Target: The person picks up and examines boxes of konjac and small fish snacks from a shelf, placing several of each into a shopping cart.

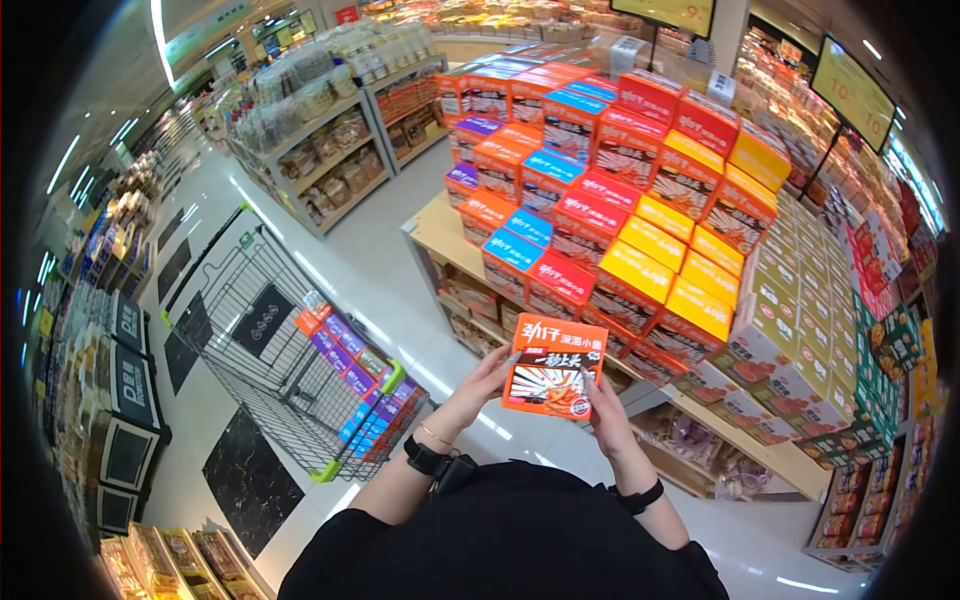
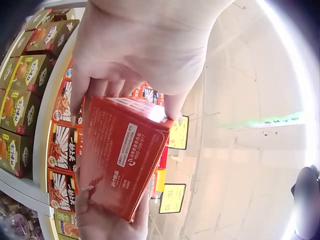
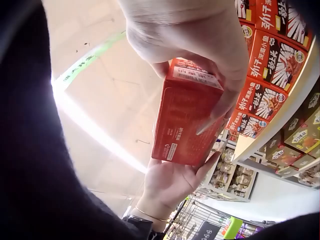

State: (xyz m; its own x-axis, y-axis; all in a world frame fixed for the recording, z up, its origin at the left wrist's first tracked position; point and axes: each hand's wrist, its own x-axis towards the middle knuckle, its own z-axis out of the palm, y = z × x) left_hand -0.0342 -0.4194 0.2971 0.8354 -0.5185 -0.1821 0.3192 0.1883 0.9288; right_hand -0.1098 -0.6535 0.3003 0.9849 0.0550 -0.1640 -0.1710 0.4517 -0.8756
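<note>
Between my two hands I hold an orange-red snack box (image 1: 556,362), its printed front tilted up toward me in the head view. My left hand (image 1: 484,382) grips the left edge, and my right hand (image 1: 609,418) grips the right edge near the lower corner. The left wrist view shows the plain red back of the box (image 2: 122,155) with white print, the left hand (image 2: 145,45) spanning one end. In the right wrist view the right hand (image 3: 187,35) wraps the end with the barcode, while the left hand (image 3: 170,182) supports the opposite end.
A stepped stack of similar boxes in red, orange, blue and yellow (image 1: 600,190) stands on a wooden display table (image 1: 440,232) ahead. To the left is a wire shopping cart (image 1: 270,370) holding purple, orange and blue boxes. Green-brown cartons (image 1: 790,330) are piled at the right.
</note>
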